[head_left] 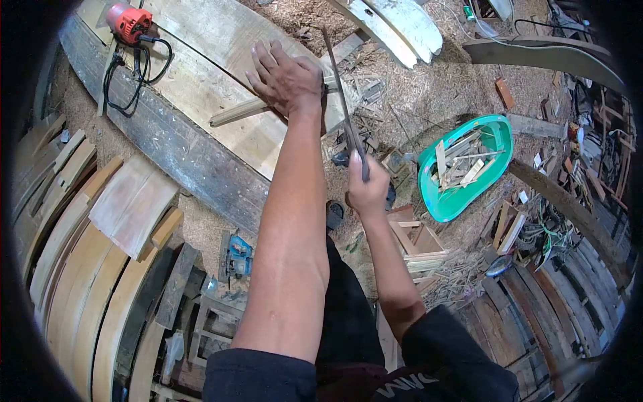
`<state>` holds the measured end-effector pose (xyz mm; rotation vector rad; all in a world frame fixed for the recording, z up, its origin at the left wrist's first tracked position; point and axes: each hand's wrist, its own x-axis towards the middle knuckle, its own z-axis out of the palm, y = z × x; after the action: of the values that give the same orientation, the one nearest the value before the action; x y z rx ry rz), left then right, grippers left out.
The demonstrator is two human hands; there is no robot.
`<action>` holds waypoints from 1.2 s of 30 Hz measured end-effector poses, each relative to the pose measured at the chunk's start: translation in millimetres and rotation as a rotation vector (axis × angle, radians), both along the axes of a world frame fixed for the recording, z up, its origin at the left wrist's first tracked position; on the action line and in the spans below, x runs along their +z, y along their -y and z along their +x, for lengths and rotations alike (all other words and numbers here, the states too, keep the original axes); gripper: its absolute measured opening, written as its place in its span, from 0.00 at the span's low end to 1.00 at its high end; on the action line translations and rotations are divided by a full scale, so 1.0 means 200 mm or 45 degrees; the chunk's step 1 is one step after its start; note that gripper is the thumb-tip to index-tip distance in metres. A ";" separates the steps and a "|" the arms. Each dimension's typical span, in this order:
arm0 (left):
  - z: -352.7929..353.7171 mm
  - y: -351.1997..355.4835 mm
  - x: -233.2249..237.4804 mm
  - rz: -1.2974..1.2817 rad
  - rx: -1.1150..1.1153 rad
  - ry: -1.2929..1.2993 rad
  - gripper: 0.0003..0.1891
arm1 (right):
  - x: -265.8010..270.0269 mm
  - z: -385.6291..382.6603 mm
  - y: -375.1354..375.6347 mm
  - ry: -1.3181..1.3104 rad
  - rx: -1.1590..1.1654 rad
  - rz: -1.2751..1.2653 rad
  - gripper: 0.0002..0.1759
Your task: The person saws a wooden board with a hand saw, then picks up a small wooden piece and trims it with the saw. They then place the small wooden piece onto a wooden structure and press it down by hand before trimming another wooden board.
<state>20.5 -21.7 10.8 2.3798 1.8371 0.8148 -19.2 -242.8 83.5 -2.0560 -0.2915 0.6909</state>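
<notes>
My left hand (288, 82) lies with fingers spread over a narrow wooden strip (236, 112), bearing down on it against a pale wooden board (201, 80). One end of the strip sticks out to the left of the palm, the other toward the board's right edge. In my right hand (368, 185) is a handsaw, its handle wrapped by my fingers and thumb. The narrow saw blade (342, 94) rises up and away, seen edge-on just right of my left hand, where it overlaps the strip's right end.
A red power tool (129, 24) with a black cord rests on the board's far left. A green tub (463, 167) of wood offcuts stands right, on the sawdust-strewn floor. A blue power tool (239, 256) lies below the bench. Stacked planks (87, 281) line the left.
</notes>
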 end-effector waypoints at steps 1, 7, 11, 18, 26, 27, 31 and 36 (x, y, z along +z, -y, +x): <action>0.00 0.00 0.00 -0.039 -0.017 0.009 0.26 | 0.00 -0.03 0.05 -0.008 0.008 -0.009 0.19; -0.01 0.00 0.02 -0.108 -0.062 0.024 0.29 | 0.01 -0.05 0.09 0.010 0.000 -0.043 0.21; 0.00 -0.01 0.02 -0.100 -0.052 0.030 0.29 | 0.00 0.01 -0.01 0.020 -0.014 0.006 0.21; -0.01 0.01 0.01 -0.103 -0.054 0.029 0.29 | 0.02 -0.05 0.08 0.048 -0.008 0.016 0.21; 0.01 -0.03 0.03 -0.005 0.005 -0.005 0.25 | 0.04 -0.14 0.22 0.086 0.000 0.004 0.20; 0.00 -0.02 0.02 -0.014 0.004 -0.020 0.25 | 0.05 -0.17 0.25 0.083 -0.013 -0.025 0.20; 0.00 0.00 0.01 -0.020 0.001 0.008 0.25 | 0.01 0.03 0.00 0.052 0.046 0.034 0.20; -0.01 0.03 0.02 -0.037 -0.019 -0.009 0.25 | 0.05 -0.17 0.25 -0.029 -0.031 -0.032 0.20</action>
<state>18.9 -27.1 14.5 2.3793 1.8184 0.7738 -52.4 -293.7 93.1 -2.0711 -0.2459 0.7057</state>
